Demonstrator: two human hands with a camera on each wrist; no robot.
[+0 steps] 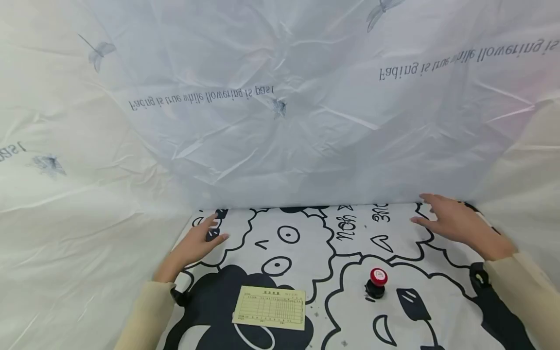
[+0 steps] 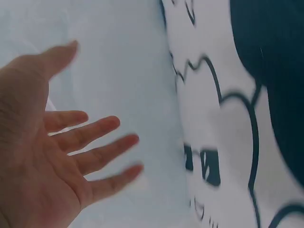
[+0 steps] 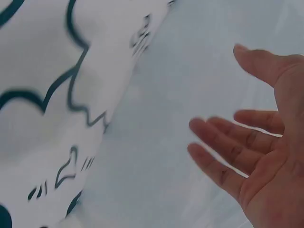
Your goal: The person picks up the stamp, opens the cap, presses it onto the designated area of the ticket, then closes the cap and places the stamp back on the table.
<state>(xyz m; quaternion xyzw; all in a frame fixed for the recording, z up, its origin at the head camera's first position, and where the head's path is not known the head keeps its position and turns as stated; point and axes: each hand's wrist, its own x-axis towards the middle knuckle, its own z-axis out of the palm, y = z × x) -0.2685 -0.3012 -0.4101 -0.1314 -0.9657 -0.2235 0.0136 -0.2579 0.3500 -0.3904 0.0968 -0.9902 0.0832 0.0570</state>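
My left hand (image 1: pixel 197 244) hangs over the left side of the patterned cloth, fingers spread and holding nothing. On the far right, my right hand (image 1: pixel 455 221) is likewise empty, its fingers loosely extended near the back edge. Both wrist views show the bare palms, the left hand (image 2: pixel 71 152) and the right hand (image 3: pixel 256 147), with the white sheeting behind them. Between the hands, nearer the front, lie a pale yellow printed form (image 1: pixel 270 307) and a stamp with a round red top and black base (image 1: pixel 377 283). Neither hand touches them.
A white cloth with black cartoon drawings (image 1: pixel 302 243) covers the surface. White sheeting printed with text and dragonflies (image 1: pixel 280 146) rises at the back and along both sides like walls.
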